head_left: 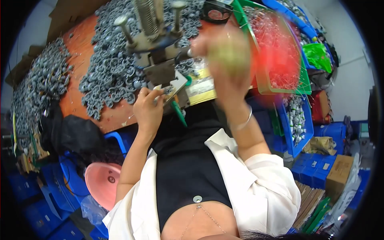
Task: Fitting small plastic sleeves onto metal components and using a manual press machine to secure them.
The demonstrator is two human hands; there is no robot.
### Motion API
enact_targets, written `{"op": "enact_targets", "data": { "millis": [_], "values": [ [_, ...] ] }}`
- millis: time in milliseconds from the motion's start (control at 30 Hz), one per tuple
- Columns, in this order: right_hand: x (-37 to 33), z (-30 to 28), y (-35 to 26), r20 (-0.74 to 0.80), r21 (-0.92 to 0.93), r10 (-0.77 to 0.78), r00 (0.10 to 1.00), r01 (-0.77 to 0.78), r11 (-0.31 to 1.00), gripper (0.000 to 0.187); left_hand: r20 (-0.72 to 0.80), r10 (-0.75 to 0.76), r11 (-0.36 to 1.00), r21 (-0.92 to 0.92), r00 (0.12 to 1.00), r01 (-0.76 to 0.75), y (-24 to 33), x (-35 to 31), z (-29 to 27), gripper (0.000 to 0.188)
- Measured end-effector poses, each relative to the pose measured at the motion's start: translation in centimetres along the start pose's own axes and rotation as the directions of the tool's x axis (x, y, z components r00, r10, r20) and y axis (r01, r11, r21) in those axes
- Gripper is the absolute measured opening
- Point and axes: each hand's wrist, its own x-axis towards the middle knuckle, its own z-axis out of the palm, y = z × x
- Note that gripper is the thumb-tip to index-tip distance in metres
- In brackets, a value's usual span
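My left hand [149, 110] is at the bench-top press, its thumb and fingers pinched together at the small metal fixture [173, 89] under the press head. Whatever lies between those fingertips is too small to make out. The press [150, 20] has an upright coil spring and two bolts, with a dark metal block [160, 73] below them. A green rod-like piece [179, 114] sticks out just right of my left hand. My right hand [230, 60] is raised to the right of the press and smeared by motion. A yellow-green patch shows over it; its fingers and any hold are unclear.
Heaps of grey ring-shaped plastic parts [110, 64] cover the orange bench [76, 80]. A green-rimmed tray [302, 76] at right holds thin reddish strands, with a red blur across it. Blue bins [298, 150] stand beyond. A pink basin [98, 180] sits at lower left.
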Motion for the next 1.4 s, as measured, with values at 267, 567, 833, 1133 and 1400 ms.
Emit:
{"op": "enact_targets", "data": {
  "millis": [267,567,833,1133,1400],
  "values": [
    [-1.4,-3.5,-1.2,0.193,0.343,-0.056,0.98,-0.014,0.939,0.027,0.066,0.136,0.986,0.085,0.988,-0.142,0.8,0.2,-1.3,0.01],
    [-2.2,-4.3,16.4,-0.056,0.396,0.802,0.595,-0.724,0.565,0.014,0.8,0.123,0.688,-0.495,0.587,0.53,4.8,-2.9,-4.4,0.021],
    [-5.8,-12.3,34.1,-0.33,-0.237,0.774,0.541,-0.841,0.487,0.015,0.281,-0.239,0.001,-0.957,0.929,0.29,-10.3,7.7,-16.6,0.031],
    [-4.5,-7.2,39.7,0.167,-0.758,0.642,0.749,-0.319,0.569,0.032,-0.308,0.0,1.0,-0.028,0.951,-0.009,-7.6,4.1,-11.0,0.023],
    [-3.0,-10.8,40.2,0.058,-0.798,0.575,0.816,-0.308,0.518,0.023,0.234,0.221,0.933,0.232,0.947,-0.275,-5.2,-1.8,-2.0,0.031]
  ]
}}
